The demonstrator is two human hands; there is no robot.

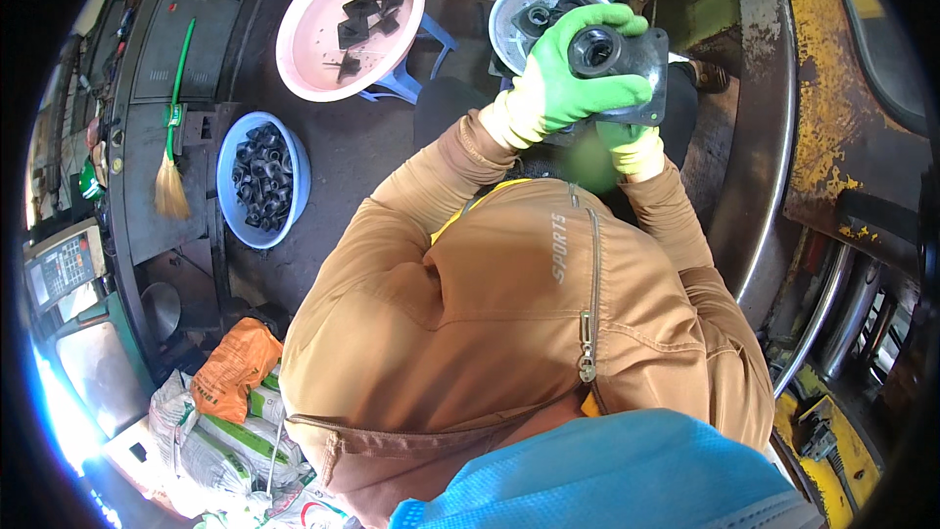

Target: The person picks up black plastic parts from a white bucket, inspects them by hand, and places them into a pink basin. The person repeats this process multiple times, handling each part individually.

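Note:
My left hand, in a green work glove, grips a black moulded part in front of my chest. The part has a square flange with corner holes and a round hollow neck facing up. My fingers and thumb curl around that neck. Under the part is my right hand, also gloved in green; its fingers are mostly hidden behind the flange, so their grip does not show. Just beyond my hands, a pale mesh basket holds more black parts.
A pink basin with several black pieces rests on a blue stool. Left of me stands a blue basin full of small black parts. A yellow machine with a metal bar is close on my right; sacks lie lower left.

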